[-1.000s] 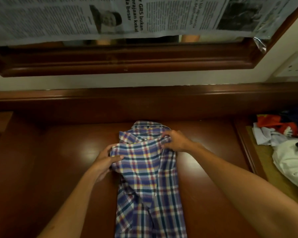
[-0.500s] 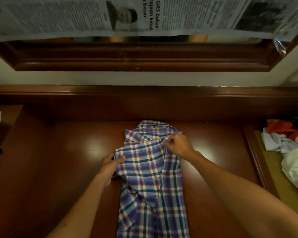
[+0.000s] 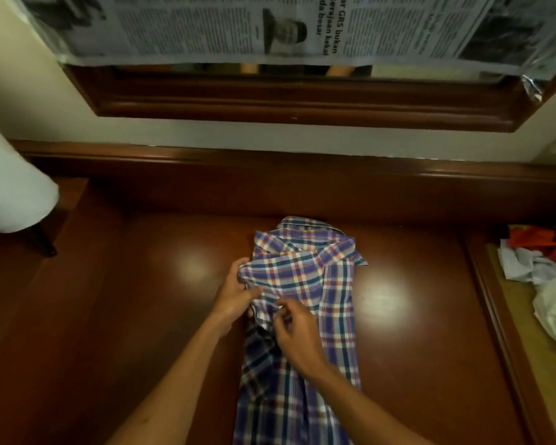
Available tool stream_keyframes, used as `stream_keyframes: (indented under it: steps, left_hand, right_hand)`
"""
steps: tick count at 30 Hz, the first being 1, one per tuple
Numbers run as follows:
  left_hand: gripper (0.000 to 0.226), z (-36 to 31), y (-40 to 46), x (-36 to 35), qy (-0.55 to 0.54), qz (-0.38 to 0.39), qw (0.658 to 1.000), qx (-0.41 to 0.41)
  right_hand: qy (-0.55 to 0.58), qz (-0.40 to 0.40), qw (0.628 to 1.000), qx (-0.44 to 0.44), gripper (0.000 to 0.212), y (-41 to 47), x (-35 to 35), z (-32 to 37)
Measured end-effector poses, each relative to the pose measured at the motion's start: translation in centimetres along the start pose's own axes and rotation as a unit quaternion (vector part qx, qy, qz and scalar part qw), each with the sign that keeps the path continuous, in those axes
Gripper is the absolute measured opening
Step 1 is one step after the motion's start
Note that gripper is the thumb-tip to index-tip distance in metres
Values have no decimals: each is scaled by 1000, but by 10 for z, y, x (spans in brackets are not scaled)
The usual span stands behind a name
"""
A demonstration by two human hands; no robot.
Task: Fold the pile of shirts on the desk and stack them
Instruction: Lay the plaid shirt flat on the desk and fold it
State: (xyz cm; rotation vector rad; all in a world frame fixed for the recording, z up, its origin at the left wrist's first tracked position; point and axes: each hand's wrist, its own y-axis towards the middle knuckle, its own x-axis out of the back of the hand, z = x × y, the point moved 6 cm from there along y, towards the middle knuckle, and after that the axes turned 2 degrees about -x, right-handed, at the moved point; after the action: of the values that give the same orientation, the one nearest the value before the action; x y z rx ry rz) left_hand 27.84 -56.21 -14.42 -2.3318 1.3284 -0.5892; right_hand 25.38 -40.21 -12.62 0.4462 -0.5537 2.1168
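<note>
Left hand [image 3: 235, 295]: fingers curled round the left edge of the plaid shirt [image 3: 305, 316], gripping a bunched fold. Right hand [image 3: 297, 334]: thumb and fingertips pinching the cloth just beside the left hand. Plaid shirt: lying lengthwise at the middle of the wooden desk [image 3: 142, 300], collar toward the wall. Pile of clothes [image 3: 546, 271]: far right, on a separate surface, well apart. Newspaper [image 3: 238, 27]: covering the mirror above.
</note>
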Motion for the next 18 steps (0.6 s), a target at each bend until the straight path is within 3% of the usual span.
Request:
stream_keyframes:
  steps: [4,7,13,15,18]
  left_hand:
    - [44,9,-8,-11,-28,17,991,128]
    - [42,15,-4,-17,14,38,985,166]
    - [15,3,1,-25,61,69,986,141]
    - [14,0,5,-23,98,96,982,132]
    - [21,-4,19,-22,223,149,962,46]
  right_hand:
    - [-27,63,996,-48,23,-17,-18,-5]
    - [-111,91,988,-65,33,-11,-24,-16]
    - [-139,73,981,-112,27,6,-21,-11]
    - [-111,66,980,-152,23,8,-19,-17]
    - [-25,64,979,-191,24,9,-12,-27]
